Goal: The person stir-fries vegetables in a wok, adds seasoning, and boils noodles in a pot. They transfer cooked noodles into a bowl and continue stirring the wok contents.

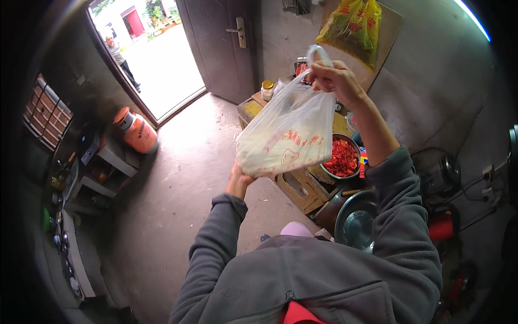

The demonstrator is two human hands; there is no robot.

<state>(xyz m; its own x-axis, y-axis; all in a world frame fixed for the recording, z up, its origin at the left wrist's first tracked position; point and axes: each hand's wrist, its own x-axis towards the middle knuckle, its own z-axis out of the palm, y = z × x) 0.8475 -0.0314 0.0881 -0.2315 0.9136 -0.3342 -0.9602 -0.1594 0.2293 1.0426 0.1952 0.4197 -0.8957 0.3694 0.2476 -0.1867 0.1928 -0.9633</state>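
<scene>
A translucent white plastic bag (pixel 285 137) with red print hangs in front of me, with pale contents in its lower part. My right hand (pixel 334 79) grips the bag at its gathered top, and the handle loops stick up above the fingers. Under the bag's lower left corner is my left hand (pixel 243 176), supporting it from below; its fingers are mostly hidden by the bag. Just right of the bag, a metal bowl of chopped red food (pixel 342 157) rests on a wooden table (pixel 301 192).
A jar with a yellow lid (pixel 267 90) stands on the table's far end. Below the table is a large basin (pixel 356 220). An orange gas cylinder (pixel 139 131) stands left, near the open doorway, where a person (pixel 121 60) is outside. A yellow bag (pixel 352 30) hangs on the wall.
</scene>
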